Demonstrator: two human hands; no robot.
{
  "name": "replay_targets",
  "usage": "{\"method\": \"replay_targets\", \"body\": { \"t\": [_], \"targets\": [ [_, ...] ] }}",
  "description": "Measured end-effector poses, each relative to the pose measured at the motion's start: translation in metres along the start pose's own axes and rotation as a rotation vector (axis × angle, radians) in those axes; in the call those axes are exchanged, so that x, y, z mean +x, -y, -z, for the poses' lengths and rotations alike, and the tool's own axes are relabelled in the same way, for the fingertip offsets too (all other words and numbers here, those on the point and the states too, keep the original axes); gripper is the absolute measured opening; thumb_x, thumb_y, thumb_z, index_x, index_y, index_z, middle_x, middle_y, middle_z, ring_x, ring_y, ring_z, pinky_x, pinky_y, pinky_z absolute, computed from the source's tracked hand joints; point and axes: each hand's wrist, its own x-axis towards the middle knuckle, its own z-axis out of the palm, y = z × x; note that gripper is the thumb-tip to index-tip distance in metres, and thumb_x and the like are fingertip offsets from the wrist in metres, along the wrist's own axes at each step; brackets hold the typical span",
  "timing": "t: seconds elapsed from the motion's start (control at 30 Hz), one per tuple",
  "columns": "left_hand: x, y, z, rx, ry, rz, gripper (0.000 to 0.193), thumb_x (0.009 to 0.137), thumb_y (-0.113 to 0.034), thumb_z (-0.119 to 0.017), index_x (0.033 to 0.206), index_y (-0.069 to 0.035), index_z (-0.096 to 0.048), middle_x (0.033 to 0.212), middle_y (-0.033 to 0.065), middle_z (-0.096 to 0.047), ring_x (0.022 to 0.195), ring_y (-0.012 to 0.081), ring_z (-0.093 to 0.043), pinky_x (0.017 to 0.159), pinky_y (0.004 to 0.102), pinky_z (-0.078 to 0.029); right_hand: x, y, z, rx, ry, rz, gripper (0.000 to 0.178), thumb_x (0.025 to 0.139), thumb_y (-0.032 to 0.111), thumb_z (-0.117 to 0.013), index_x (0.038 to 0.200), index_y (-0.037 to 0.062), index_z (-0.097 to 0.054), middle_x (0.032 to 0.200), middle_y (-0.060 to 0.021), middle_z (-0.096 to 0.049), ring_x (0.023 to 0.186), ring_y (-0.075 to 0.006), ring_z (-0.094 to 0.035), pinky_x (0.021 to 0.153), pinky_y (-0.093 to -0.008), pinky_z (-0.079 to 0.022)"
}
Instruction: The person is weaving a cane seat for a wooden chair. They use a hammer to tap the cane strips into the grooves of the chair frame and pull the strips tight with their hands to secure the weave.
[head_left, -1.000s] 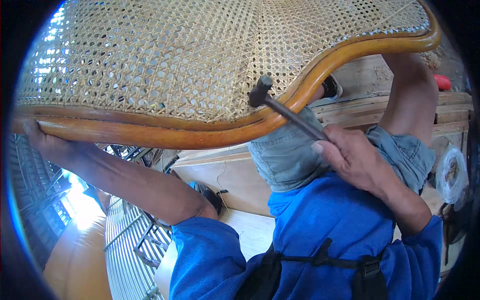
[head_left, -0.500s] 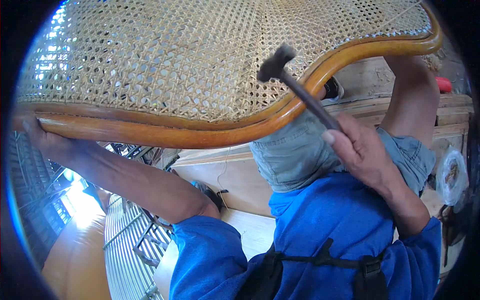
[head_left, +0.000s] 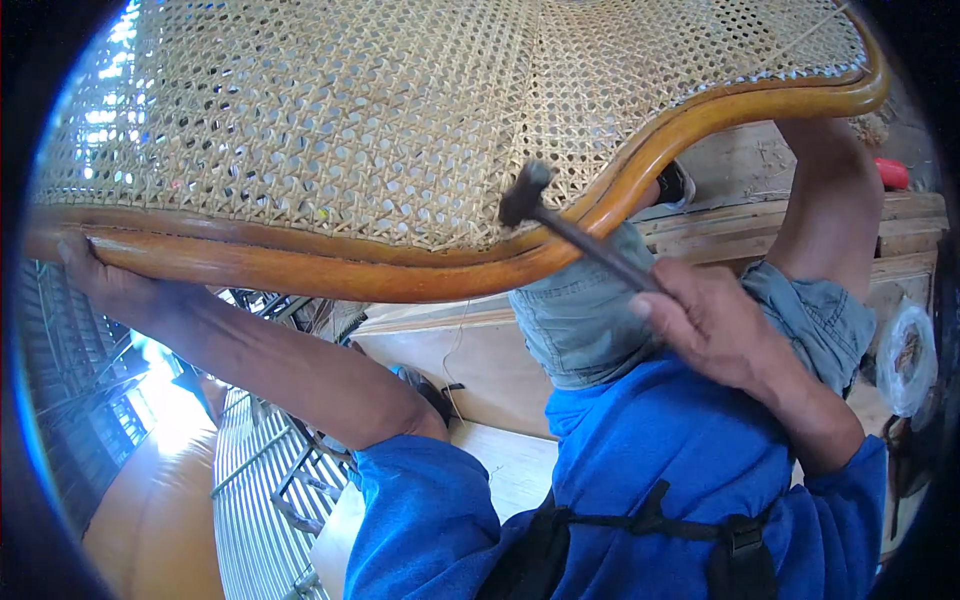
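A curved wooden frame (head_left: 330, 276), varnished orange-brown, runs across the view with woven cane webbing (head_left: 380, 120) stretched over it. My left hand (head_left: 115, 285) grips the frame's rail at the far left, its fingers partly hidden by the wood. In my right hand (head_left: 705, 320) is a hammer (head_left: 590, 238), held by its handle with the fingers wrapped round. The hammer's dark head is over the inner edge of the frame, where the cane meets the rail near the bend. Whether the head touches the rail, I cannot tell.
A clear plastic bag (head_left: 905, 360) with brownish bits in it lies at the right. Stacked wooden boards (head_left: 905, 235) and a red object (head_left: 892, 174) are beyond my right leg. Slatted light metalwork (head_left: 255, 480) and a tan padded surface (head_left: 150, 500) stand at lower left.
The hammer head has dropped down and slightly left, from above the cane toward the frame's inner edge. My right hand moved slightly down and left with it. My left hand stays on the rail.
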Motion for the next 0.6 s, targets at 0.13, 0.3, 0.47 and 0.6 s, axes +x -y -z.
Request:
{"method": "replay_targets", "body": {
  "t": [0.13,0.3,0.47,0.6],
  "targets": [
    [-0.005,-0.004,-0.004,0.008,-0.020,0.005,0.061,0.087,-0.044,-0.041,0.126,0.002,-0.037,0.117,0.0181,-0.048,0.108,0.0267,-0.052,0.090,0.0391,-0.043,0.001,0.003,0.001,0.020,-0.083,0.072,0.030,0.089,0.030,-0.053,0.083,0.0015,-0.050,0.064,-0.0213,-0.055,0.062,-0.0414,-0.057,0.055,-0.0465,-0.044],
    [0.002,0.004,0.004,-0.049,0.032,0.003,0.062,0.086,-0.044,-0.043,0.127,0.002,-0.036,0.115,0.0185,-0.048,0.108,0.0266,-0.052,0.089,0.0393,-0.043,0.004,-0.002,-0.007,-0.007,0.011,0.038,0.029,0.089,0.029,-0.054,0.083,0.0015,-0.050,0.064,-0.0212,-0.054,0.062,-0.0410,-0.056,0.055,-0.0456,-0.044],
    [0.001,0.002,0.002,-0.050,0.010,0.013,0.059,0.087,-0.043,-0.043,0.125,0.002,-0.037,0.113,0.0185,-0.048,0.105,0.0257,-0.053,0.089,0.0392,-0.044,0.002,-0.001,-0.004,-0.029,-0.004,0.029,0.029,0.089,0.030,-0.054,0.083,0.0019,-0.050,0.063,-0.0210,-0.054,0.061,-0.0416,-0.056,0.055,-0.0460,-0.043],
    [-0.001,0.000,-0.001,-0.038,-0.031,0.005,0.055,0.087,-0.040,-0.043,0.123,0.002,-0.039,0.111,0.0183,-0.049,0.103,0.0247,-0.054,0.087,0.0383,-0.044,0.006,-0.002,-0.005,-0.030,0.012,0.036,0.029,0.089,0.030,-0.054,0.082,0.0021,-0.049,0.063,-0.0204,-0.053,0.061,-0.0412,-0.056,0.054,-0.0461,-0.043]
  ]
}}
